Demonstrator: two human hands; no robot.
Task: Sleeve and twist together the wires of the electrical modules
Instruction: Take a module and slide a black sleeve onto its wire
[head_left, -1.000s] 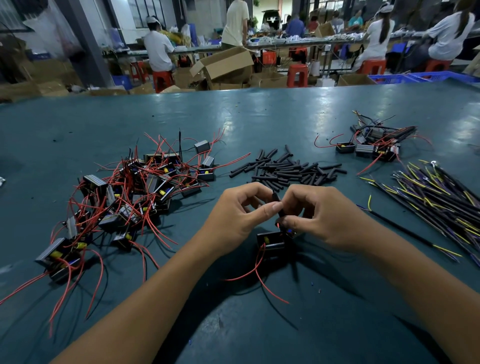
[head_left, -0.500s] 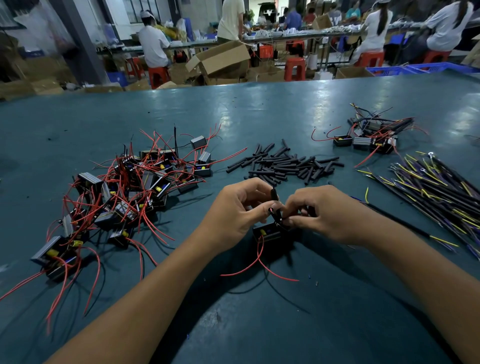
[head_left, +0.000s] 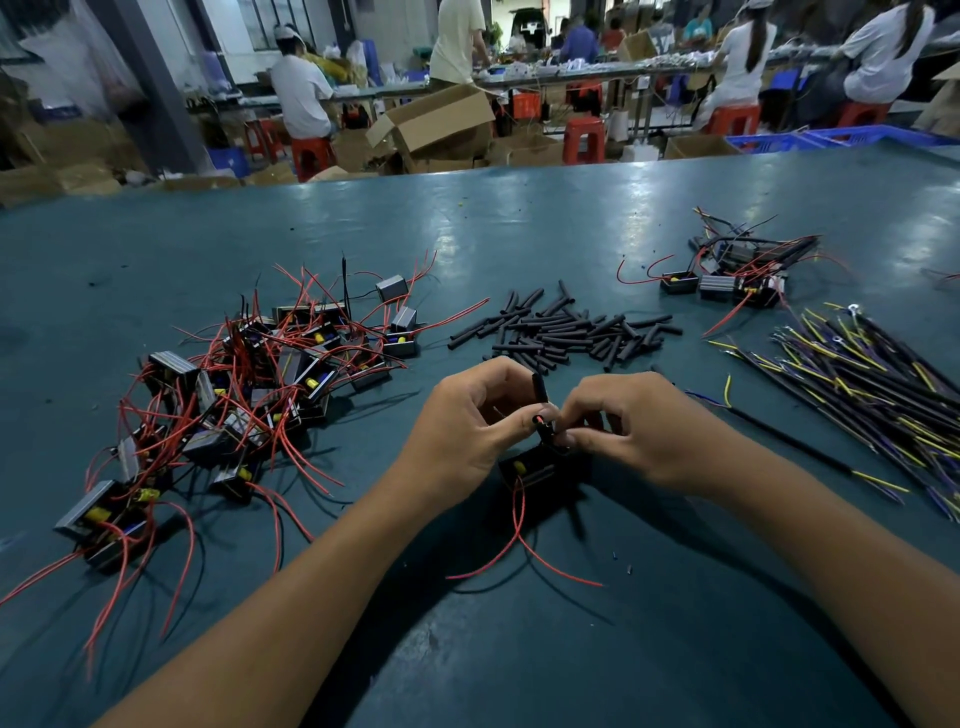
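Near centre on the teal table (head_left: 519, 218): left hand (head_left: 467, 431) and right hand (head_left: 639, 431) almost touching, fingers curled, thumb and forefinger of each pinched on the wires at a black sleeve (head_left: 539, 387) standing upright between them. Just below the fingertips, a black module (head_left: 540, 470) (yellow part showing), red leads trailing nearward. Left: tangled pile of modules with red wires (head_left: 244, 395). Far centre: heap of loose black sleeves (head_left: 566, 332). Far right: small group of finished modules (head_left: 727, 275). Right: bundle of black and yellow wires (head_left: 862, 374).
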